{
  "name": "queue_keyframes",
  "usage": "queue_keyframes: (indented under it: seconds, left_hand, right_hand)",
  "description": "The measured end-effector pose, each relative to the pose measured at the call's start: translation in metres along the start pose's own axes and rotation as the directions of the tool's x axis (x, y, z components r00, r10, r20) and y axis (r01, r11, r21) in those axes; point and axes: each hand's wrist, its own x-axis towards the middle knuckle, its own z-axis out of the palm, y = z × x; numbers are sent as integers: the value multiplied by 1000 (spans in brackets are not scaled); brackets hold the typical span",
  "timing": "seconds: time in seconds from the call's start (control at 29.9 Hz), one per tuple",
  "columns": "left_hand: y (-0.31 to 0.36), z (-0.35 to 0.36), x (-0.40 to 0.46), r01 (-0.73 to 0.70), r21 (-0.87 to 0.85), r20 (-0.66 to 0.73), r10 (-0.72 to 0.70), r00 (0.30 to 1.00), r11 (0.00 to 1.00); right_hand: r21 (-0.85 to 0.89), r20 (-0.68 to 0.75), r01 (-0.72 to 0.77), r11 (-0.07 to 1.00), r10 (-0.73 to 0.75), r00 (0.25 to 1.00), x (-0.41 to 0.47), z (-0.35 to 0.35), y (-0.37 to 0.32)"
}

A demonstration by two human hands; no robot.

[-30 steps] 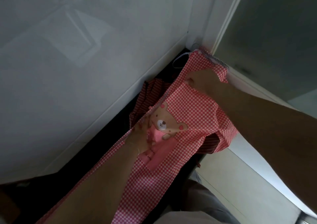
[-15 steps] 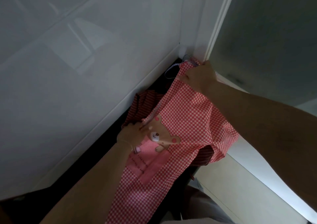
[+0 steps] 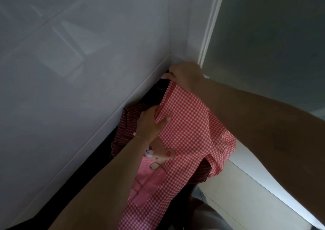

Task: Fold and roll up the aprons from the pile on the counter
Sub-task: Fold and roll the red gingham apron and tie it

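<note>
While the right hand (image 3: pixel 184 75) is gripping the top end of the red gingham apron (image 3: pixel 186 133) up in the corner, fingers curled over the cloth's edge, the left hand (image 3: pixel 149 124) is pinching the apron's near side edge, thumb lying on the checks and fingers tucked behind the fold. Between the two hands the apron is stretching along the dark counter (image 3: pixel 98 163), its bear pocket (image 3: pixel 156 161) sitting just below the left wrist and its lower part running off toward the person. Trouble is looking likely on several counts: the right side of the cloth, below the right forearm, is spilling past the counter edge, so its weight may be dragging the fold crooked; the striped apron (image 3: pixel 126 124) bunched under and left of the left hand may be getting caught up and pulled along; and the thin strap (image 3: pixel 161 87) lying just below the right hand could be getting trapped inside the fold, though dimness is hiding how it runs. Beyond both hands a pale glossy wall (image 3: pixel 79 71) is rising from the counter's back edge, meeting a white frame (image 3: pixel 209 27) above the right hand, with a grey-green panel (image 3: pixel 272 36) beyond it and a white surface (image 3: pixel 246 185) lying under the right forearm.
</note>
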Motion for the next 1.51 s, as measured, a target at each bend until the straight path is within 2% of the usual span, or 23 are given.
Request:
queue_keyframes:
  seconds: [0.07,0.13,0.2,0.27,0.3,0.37,0.44,0.47,0.54,0.64,0.7,0.74,0.77,0.84,0.9,0.94,1.1,1.21,1.27,1.37,1.41,1.44,1.51]
  left_hand:
    - [25,6,19,-75,-18,-78,74,994,997]
    - [54,9,36,-125,72,-132,133,982,990]
    - [71,11,50,-72,55,-149,80,986,996]
    - [68,15,59,45,-63,-129,-53,990,997]
    - [65,16,61,80,-77,-129,-89,988,994]
    - [51,19,59,80,47,-186,-70,980,996]
    - [42,23,57,86,216,-254,-29,967,973]
    - [41,26,58,76,263,-281,1,960,962]
    - [45,26,63,49,291,-276,35,961,956]
    - [46,28,72,74,207,-235,-24,972,976]
    - [45,31,72,125,111,-226,-98,969,986]
    - [43,31,70,144,72,-232,-124,965,987]
    - [40,32,69,147,29,-246,-136,960,989]
    - [36,34,66,141,-49,-285,-150,947,989]
    - [32,34,67,127,-69,-312,-142,939,990]
    - [32,34,67,127,-65,-312,-141,939,990]
    - [36,30,83,189,-113,-163,-206,965,975]
    - [34,28,90,220,26,-52,-218,975,975]
    - [34,29,96,260,62,8,-261,965,964]
    - [43,25,102,287,68,188,-295,937,956]
    - [46,24,101,250,99,241,-267,933,963]
    - [46,24,100,187,133,269,-217,938,973]
    - [43,25,96,70,199,218,-114,969,978]
  right_hand:
    - [18,-58,-13,1000,14,998,0,6,-7]
    - [80,-101,-72,994,80,992,-5,8,-11]
    - [261,-194,-154,953,207,959,-20,9,-14]
    - [505,-315,-215,836,410,856,-47,15,-11]
    - [608,-307,-280,743,545,780,-65,20,-6]
    - [719,-155,-448,532,751,642,-102,38,10]
    - [708,44,-602,370,827,560,-134,63,27]
    - [649,136,-684,333,834,535,-147,73,34]
    - [474,233,-796,376,819,525,-164,87,43]
    - [371,243,-818,439,804,543,-167,90,51]
    - [442,314,-813,378,784,535,-164,82,55]
    - [515,314,-783,349,773,551,-164,79,55]
    - [568,240,-741,359,789,566,-166,77,54]
    - [616,41,-700,362,872,487,-172,70,55]
    - [680,0,-689,253,939,345,-176,64,63]
    - [702,17,-683,203,953,301,-178,64,68]
    - [703,-17,-674,226,953,301,-177,58,80]
    - [709,13,-688,158,971,237,-179,59,84]
    - [679,43,-717,160,966,256,-184,59,83]
    - [524,73,-774,355,887,455,-185,61,76]
    - [500,57,-767,401,869,491,-188,62,76]
    - [510,14,-757,409,876,483,-190,63,77]
    - [581,-39,-746,325,927,374,-194,64,78]
